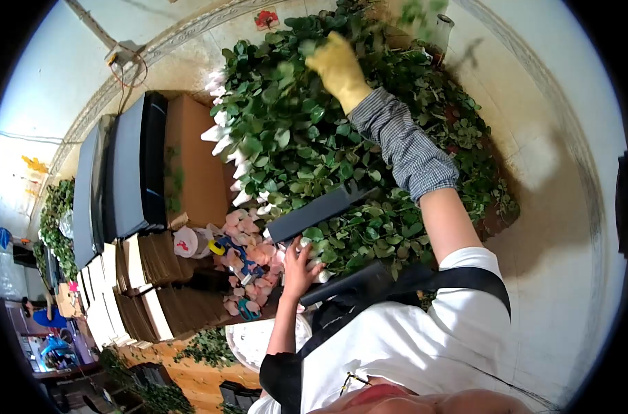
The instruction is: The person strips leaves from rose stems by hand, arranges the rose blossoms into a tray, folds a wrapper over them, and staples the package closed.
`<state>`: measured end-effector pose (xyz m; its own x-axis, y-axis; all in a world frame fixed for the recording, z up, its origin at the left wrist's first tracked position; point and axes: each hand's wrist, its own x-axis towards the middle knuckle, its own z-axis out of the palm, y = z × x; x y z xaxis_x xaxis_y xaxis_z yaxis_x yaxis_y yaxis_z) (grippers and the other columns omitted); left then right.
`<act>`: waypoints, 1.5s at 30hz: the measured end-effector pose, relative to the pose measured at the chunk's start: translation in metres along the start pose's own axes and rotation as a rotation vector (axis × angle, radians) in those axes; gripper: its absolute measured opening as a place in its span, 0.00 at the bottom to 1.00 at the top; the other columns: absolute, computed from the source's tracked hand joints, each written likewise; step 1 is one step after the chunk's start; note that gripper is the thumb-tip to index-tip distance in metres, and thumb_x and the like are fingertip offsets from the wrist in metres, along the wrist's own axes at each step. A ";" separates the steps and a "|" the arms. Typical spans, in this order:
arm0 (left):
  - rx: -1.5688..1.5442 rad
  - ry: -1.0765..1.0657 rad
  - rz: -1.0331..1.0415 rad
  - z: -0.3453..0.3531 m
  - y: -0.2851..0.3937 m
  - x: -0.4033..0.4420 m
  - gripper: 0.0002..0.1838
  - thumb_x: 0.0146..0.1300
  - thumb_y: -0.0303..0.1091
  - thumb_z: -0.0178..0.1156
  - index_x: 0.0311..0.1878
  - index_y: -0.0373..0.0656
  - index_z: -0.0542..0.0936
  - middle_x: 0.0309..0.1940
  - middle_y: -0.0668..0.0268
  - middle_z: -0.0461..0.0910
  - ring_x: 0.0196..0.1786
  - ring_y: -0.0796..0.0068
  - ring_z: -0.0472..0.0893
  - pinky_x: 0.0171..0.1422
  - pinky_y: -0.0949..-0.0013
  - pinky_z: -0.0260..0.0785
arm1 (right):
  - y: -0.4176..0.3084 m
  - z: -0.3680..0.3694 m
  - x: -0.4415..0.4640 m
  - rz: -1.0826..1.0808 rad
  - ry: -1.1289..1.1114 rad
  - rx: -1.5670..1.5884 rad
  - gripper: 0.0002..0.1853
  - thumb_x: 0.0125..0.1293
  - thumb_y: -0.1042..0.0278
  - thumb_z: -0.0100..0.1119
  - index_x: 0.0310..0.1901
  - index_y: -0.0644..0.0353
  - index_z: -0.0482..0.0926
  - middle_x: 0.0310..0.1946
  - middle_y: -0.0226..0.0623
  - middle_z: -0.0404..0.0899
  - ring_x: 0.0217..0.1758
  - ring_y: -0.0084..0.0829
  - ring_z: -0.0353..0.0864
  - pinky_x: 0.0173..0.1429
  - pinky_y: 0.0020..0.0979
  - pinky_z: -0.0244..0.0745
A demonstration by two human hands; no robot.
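My right hand point(338, 65), in a yellow rubber glove, is among the leaves at the far end of a big heap of leafy green stems point(307, 138). Its fingers are smeared by motion, so what they hold, if anything, does not show. A checked sleeve cover point(403, 141) wraps that forearm. Bare and with fingers spread, my left hand point(300, 268) is at the near left edge of the heap, its fingertips by the end of a long dark grey box-like piece point(317, 214). White wrapped ends point(223, 131) stick out along the heap's left side.
Pink petals point(248, 241), blue-handled scissors point(247, 309) and a white tape roll point(186, 243) lie left of my left hand. Stacks of folded cardboard point(148, 259), dark grey boxes point(131, 165) and a brown carton point(189, 152) stand further left. A white round tub point(245, 338) is below.
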<state>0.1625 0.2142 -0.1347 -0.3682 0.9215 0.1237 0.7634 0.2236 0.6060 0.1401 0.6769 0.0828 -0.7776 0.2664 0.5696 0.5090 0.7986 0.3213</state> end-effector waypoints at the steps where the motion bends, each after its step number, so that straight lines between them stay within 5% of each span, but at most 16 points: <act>1: -0.022 0.012 -0.010 0.003 -0.001 0.000 0.38 0.51 0.40 0.79 0.66 0.43 0.75 0.73 0.48 0.63 0.71 0.41 0.67 0.72 0.47 0.64 | 0.008 -0.007 0.000 0.081 0.155 0.056 0.13 0.62 0.78 0.57 0.41 0.46 0.85 0.33 0.29 0.85 0.45 0.35 0.85 0.75 0.42 0.64; 2: -0.032 0.009 -0.018 0.005 -0.001 -0.002 0.38 0.51 0.41 0.79 0.65 0.44 0.76 0.73 0.48 0.63 0.71 0.42 0.67 0.73 0.47 0.62 | 0.010 -0.010 0.001 0.143 0.248 0.029 0.14 0.62 0.78 0.57 0.43 0.47 0.85 0.32 0.30 0.84 0.44 0.36 0.85 0.75 0.43 0.63; 5: -0.029 0.015 -0.037 -0.001 0.002 -0.002 0.37 0.51 0.43 0.78 0.65 0.45 0.77 0.73 0.50 0.64 0.71 0.44 0.67 0.73 0.47 0.61 | 0.017 0.015 -0.009 0.083 -0.291 -0.051 0.17 0.66 0.79 0.55 0.51 0.49 0.85 0.41 0.36 0.87 0.51 0.39 0.84 0.71 0.44 0.68; 7: -0.064 0.024 -0.036 0.002 0.001 0.000 0.37 0.51 0.43 0.78 0.65 0.46 0.77 0.73 0.51 0.64 0.71 0.45 0.67 0.74 0.47 0.60 | 0.015 0.070 -0.032 0.095 -0.447 0.270 0.20 0.67 0.79 0.53 0.58 0.50 0.83 0.50 0.40 0.86 0.57 0.41 0.83 0.71 0.45 0.69; 9: -0.069 0.032 -0.062 0.002 0.001 -0.001 0.36 0.51 0.44 0.78 0.64 0.46 0.77 0.73 0.51 0.65 0.71 0.46 0.67 0.74 0.47 0.60 | 0.005 0.088 -0.068 -0.013 -0.602 0.199 0.22 0.69 0.75 0.55 0.64 0.51 0.80 0.54 0.40 0.85 0.59 0.41 0.82 0.74 0.46 0.65; 14: -0.060 0.048 -0.013 0.001 0.001 0.000 0.36 0.50 0.45 0.78 0.63 0.47 0.78 0.72 0.52 0.65 0.70 0.46 0.67 0.74 0.47 0.58 | 0.008 0.077 -0.071 0.027 -0.516 0.167 0.20 0.66 0.75 0.56 0.60 0.55 0.80 0.49 0.48 0.83 0.56 0.44 0.81 0.66 0.47 0.72; 17: -0.078 0.083 -0.028 0.000 0.002 0.000 0.35 0.51 0.46 0.77 0.63 0.48 0.78 0.72 0.53 0.66 0.71 0.47 0.67 0.74 0.46 0.59 | 0.022 0.007 -0.037 0.130 -0.018 0.084 0.17 0.62 0.74 0.58 0.54 0.58 0.82 0.37 0.47 0.84 0.47 0.45 0.83 0.61 0.44 0.74; 20: -0.039 0.051 -0.005 0.000 0.001 -0.001 0.38 0.52 0.46 0.78 0.65 0.45 0.76 0.73 0.52 0.64 0.70 0.45 0.67 0.72 0.48 0.61 | 0.051 -0.032 -0.021 0.073 0.226 -0.048 0.19 0.58 0.79 0.60 0.53 0.55 0.83 0.33 0.43 0.83 0.44 0.45 0.82 0.59 0.45 0.75; 22: -0.054 0.063 -0.011 0.000 0.001 -0.001 0.36 0.52 0.47 0.77 0.64 0.47 0.78 0.71 0.53 0.66 0.70 0.47 0.68 0.73 0.47 0.60 | 0.072 -0.040 -0.031 -0.042 0.041 0.048 0.27 0.53 0.82 0.65 0.57 0.50 0.83 0.36 0.44 0.83 0.44 0.48 0.82 0.59 0.46 0.75; 27: -0.065 0.103 -0.053 0.008 -0.003 -0.002 0.39 0.48 0.47 0.79 0.64 0.48 0.77 0.67 0.46 0.66 0.67 0.41 0.68 0.71 0.45 0.63 | 0.101 -0.118 -0.110 0.001 0.127 0.268 0.26 0.59 0.81 0.63 0.61 0.53 0.81 0.49 0.46 0.84 0.54 0.49 0.81 0.58 0.45 0.77; 33: -0.029 0.151 -0.006 0.010 -0.006 -0.002 0.38 0.50 0.50 0.77 0.65 0.50 0.77 0.59 0.48 0.71 0.61 0.44 0.73 0.66 0.48 0.66 | 0.057 -0.189 -0.254 0.342 -0.736 0.703 0.20 0.69 0.74 0.60 0.62 0.56 0.80 0.61 0.47 0.81 0.62 0.45 0.80 0.70 0.39 0.73; 35: -0.043 0.053 -0.031 0.013 -0.013 0.000 0.31 0.48 0.50 0.76 0.55 0.48 0.82 0.53 0.52 0.74 0.62 0.48 0.73 0.65 0.48 0.66 | 0.024 -0.189 -0.293 0.150 -0.807 0.687 0.21 0.68 0.74 0.60 0.63 0.56 0.79 0.60 0.49 0.81 0.61 0.46 0.81 0.68 0.39 0.74; 38: -0.022 0.130 -0.065 0.003 0.001 0.002 0.31 0.44 0.48 0.77 0.52 0.43 0.82 0.48 0.52 0.74 0.58 0.49 0.74 0.64 0.49 0.67 | -0.010 -0.154 -0.350 0.318 -1.025 0.744 0.25 0.64 0.75 0.63 0.64 0.56 0.78 0.57 0.54 0.82 0.59 0.51 0.81 0.65 0.41 0.76; 41: -0.032 0.099 -0.018 -0.002 0.001 0.004 0.33 0.47 0.46 0.77 0.55 0.40 0.79 0.47 0.52 0.71 0.54 0.49 0.73 0.58 0.52 0.69 | -0.020 -0.155 -0.347 0.241 -0.905 0.417 0.24 0.61 0.77 0.62 0.61 0.55 0.81 0.51 0.52 0.84 0.54 0.53 0.82 0.57 0.45 0.79; 43: -0.031 0.069 -0.053 0.001 -0.001 0.004 0.33 0.46 0.47 0.77 0.54 0.41 0.80 0.47 0.53 0.72 0.56 0.50 0.73 0.59 0.51 0.67 | -0.030 -0.151 -0.340 0.163 -0.542 0.249 0.23 0.58 0.79 0.62 0.57 0.53 0.84 0.40 0.47 0.84 0.44 0.52 0.83 0.48 0.49 0.77; 45: -0.038 0.043 -0.080 0.003 -0.001 0.008 0.32 0.45 0.48 0.76 0.53 0.43 0.81 0.48 0.54 0.73 0.57 0.52 0.74 0.60 0.51 0.65 | -0.030 -0.076 -0.392 0.197 -0.353 0.368 0.24 0.58 0.79 0.61 0.58 0.53 0.84 0.40 0.47 0.84 0.47 0.52 0.82 0.52 0.49 0.77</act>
<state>0.1605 0.2226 -0.1366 -0.4499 0.8867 0.1066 0.7102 0.2829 0.6447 0.4581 0.5075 -0.0923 -0.7898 0.5441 0.2831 0.5435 0.8348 -0.0881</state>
